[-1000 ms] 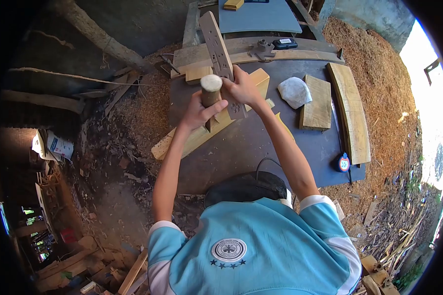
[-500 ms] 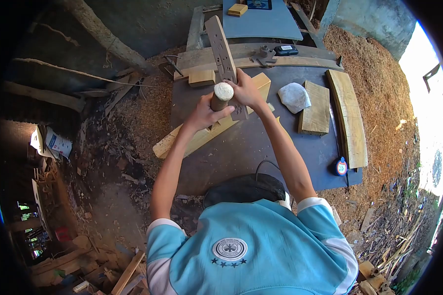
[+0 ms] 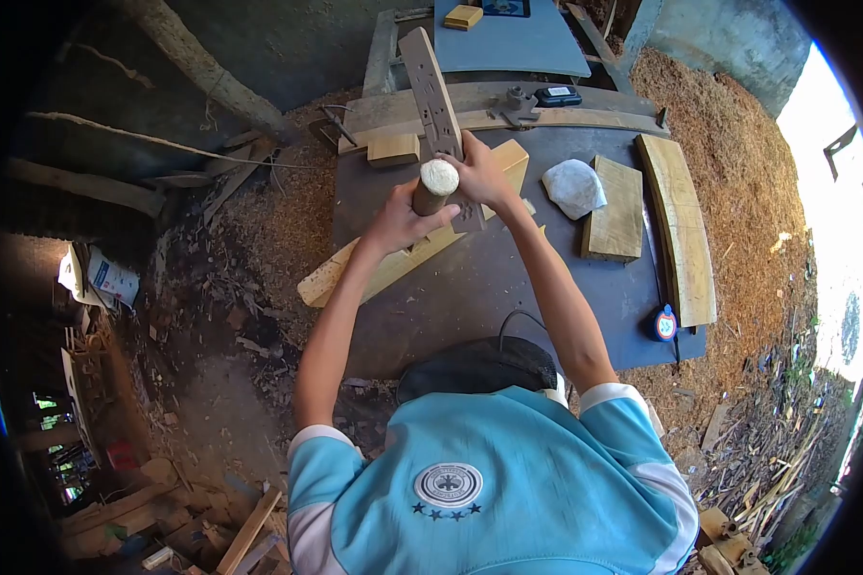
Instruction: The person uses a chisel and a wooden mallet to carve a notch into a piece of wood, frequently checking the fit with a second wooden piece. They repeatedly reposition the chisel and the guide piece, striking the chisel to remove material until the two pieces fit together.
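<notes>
Two hands meet over the far left part of a dark table (image 3: 508, 287). The left hand (image 3: 398, 222) is wrapped around a round wooden mallet (image 3: 433, 187), fingers closed on its shaft, with the pale cut end of the mallet facing up toward the camera. The right hand (image 3: 484, 172) is just beside it on the right, fingers closed around the lower part of a long dark wooden slat (image 3: 435, 105) that carries a row of small cut-outs and rises away toward the far edge of the table. Both hands are above a pale wooden plank (image 3: 403, 244) lying diagonally on the table, its near left end jutting out past the table's left edge. A small pale wood block (image 3: 393, 149) sits just left of the slat. To the right of the hands lies a crumpled white cloth (image 3: 573, 187), touching a thick rectangular board (image 3: 616, 211); farther right a long curved plank (image 3: 683, 225) runs along the table's right side, and a blue and red tape measure (image 3: 665, 324) rests by its near end. A black phone (image 3: 557, 96) lies at the far edge. Sawdust (image 3: 738, 172) covers the ground to the right of the table.
</notes>
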The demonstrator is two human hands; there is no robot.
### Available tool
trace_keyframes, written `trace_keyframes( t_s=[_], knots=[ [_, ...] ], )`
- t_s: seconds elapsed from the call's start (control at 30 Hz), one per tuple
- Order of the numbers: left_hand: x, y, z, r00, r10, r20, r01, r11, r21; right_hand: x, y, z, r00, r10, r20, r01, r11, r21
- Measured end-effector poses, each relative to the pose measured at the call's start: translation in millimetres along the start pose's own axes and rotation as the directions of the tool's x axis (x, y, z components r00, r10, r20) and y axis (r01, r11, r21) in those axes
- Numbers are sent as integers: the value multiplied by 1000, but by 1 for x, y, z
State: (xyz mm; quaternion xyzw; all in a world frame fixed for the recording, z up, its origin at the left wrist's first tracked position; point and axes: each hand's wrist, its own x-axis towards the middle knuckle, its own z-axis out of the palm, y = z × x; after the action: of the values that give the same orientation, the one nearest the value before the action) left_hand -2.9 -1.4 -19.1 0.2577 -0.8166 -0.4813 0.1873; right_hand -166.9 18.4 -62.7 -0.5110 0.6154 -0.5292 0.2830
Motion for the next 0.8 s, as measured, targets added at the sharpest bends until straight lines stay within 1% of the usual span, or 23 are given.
trace_keyframes(
  t_s=[0.07, 0.17, 0.23, 0.3, 0.33, 0.4, 0.43, 0.5, 0.53, 0.57, 0.63, 0.67, 0.73, 0.77, 0.8],
  knots=[
    [-1, -1, 1, 998, 55, -21, -55, 998, -8, 0, 1, 0, 1000, 1, 0, -1, 1000, 0],
    [-9, 1, -6, 997, 69, -17, -70, 992, -108, -2, -7, -3, 999, 39, 19, -39, 999, -18],
    [-17, 3, -10, 994, 92, -67, -99, 988, -117, -2, -5, -4, 998, 44, 47, -42, 998, -36],
    [-25, 0, -12, 985, 126, -118, -140, 984, -114, -2, 0, -3, 990, 41, 138, -67, 979, 193],
    [-30, -3, -11, 984, 113, -140, -132, 982, -134, -3, 1, -4, 983, 31, 183, -86, 949, 303],
    [-38, -12, -10, 977, 99, -187, -131, 977, -167, -13, -8, -11, 983, -30, 182, -42, 925, 377],
    [-41, -24, -8, 962, 160, -222, -197, 969, -152, -18, -21, -17, 981, -71, 180, -10, 912, 411],
    [-48, -23, -4, 969, 99, -226, -148, 966, -211, -46, -73, -36, 978, 0, 209, -107, 859, 501],
    [-49, -23, -3, 973, 62, -224, -118, 962, -247, -56, -99, -48, 977, -59, 204, -49, 873, 484],
    [-49, -23, -2, 970, 95, -224, -138, 973, -187, -67, -124, -60, 974, -108, 202, 1, 884, 467],
    [-50, -23, 0, 973, 46, -225, -110, 954, -279, -85, -167, -79, 964, -218, 149, 170, 945, 280],
    [-50, -23, 1, 975, 26, -221, -98, 942, -321, -95, -170, -76, 953, -273, 129, 244, 949, 201],
    [-51, -14, 2, 968, 37, -250, -121, 936, -329, -109, -176, -70, 913, -395, 101, 394, 919, 37],
    [-51, -11, 1, 963, 45, -267, -135, 935, -329, -113, -167, -69, 905, -310, 290, 338, 940, -52],
    [-50, -20, 1, 958, 107, -267, -179, 948, -262, -116, -149, -69, 865, -200, 460, 298, 943, -151]
  ],
)
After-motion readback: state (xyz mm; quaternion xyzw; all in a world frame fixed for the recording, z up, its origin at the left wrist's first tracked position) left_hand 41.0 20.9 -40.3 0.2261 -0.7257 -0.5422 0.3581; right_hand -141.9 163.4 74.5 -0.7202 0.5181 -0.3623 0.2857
